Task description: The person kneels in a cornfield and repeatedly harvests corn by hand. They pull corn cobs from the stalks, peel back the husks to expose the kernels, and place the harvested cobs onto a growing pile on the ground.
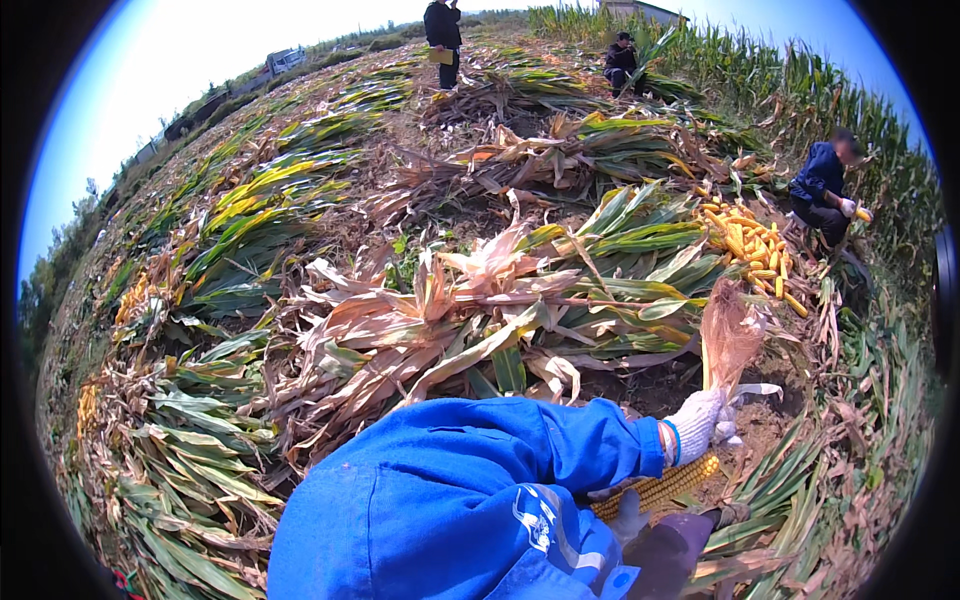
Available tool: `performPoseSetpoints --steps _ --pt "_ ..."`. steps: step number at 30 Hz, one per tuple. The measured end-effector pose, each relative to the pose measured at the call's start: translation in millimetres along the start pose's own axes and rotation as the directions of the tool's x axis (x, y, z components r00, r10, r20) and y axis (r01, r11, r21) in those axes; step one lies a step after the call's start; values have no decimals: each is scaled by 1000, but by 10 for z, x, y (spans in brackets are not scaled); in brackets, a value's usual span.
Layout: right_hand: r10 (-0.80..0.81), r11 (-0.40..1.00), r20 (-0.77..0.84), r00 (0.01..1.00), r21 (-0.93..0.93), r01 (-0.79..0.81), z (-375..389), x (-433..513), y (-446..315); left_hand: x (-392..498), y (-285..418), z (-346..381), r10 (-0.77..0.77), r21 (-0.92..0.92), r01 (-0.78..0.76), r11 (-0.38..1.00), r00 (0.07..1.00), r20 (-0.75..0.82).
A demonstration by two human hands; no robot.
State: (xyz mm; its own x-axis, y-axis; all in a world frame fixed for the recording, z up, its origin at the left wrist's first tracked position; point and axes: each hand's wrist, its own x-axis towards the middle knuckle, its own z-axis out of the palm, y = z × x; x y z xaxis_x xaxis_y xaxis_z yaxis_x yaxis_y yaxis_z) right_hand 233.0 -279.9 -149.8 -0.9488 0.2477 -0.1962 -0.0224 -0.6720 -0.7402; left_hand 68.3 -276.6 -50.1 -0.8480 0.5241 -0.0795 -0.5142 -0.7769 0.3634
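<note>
My left hand, in a white knitted glove below a blue sleeve, grips a pulled-back corn husk. Brown silk fans up from the husk above the glove. Just under this hand lies a yellow corn cob with its kernels bare. Part of my right hand, in a pale glove, shows at the lower end of the cob and holds it. The blue jacket hides most of that hand and the cob's near end.
Husked cobs lie piled at the right. Cut corn stalks cover the ground ahead. One seated person holds a cob. Farther off are a crouching person and a standing person. Standing corn borders the right.
</note>
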Motion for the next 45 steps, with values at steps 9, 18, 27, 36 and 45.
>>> performPoseSetpoints --steps 9,18,27,36,45 --pt "59 817 -35 998 -573 -68 -247 -118 -485 -316 304 -416 -21 326 -31 945 988 154" --pt "258 906 -143 955 -308 -291 -842 -822 -669 86 1223 -645 314 902 -22 432 941 -127" --pt "385 901 -309 870 -77 -426 -1188 -987 -828 -964 1954 -2703 279 708 543 -450 839 -466" --pt "-268 953 166 949 -96 286 136 1938 -2175 -1448 2186 -2946 247 779 500 -379 866 -435" --pt "-220 698 426 877 -559 447 135 1123 -1288 -1337 2155 -2782 187 921 390 -14 906 -381"
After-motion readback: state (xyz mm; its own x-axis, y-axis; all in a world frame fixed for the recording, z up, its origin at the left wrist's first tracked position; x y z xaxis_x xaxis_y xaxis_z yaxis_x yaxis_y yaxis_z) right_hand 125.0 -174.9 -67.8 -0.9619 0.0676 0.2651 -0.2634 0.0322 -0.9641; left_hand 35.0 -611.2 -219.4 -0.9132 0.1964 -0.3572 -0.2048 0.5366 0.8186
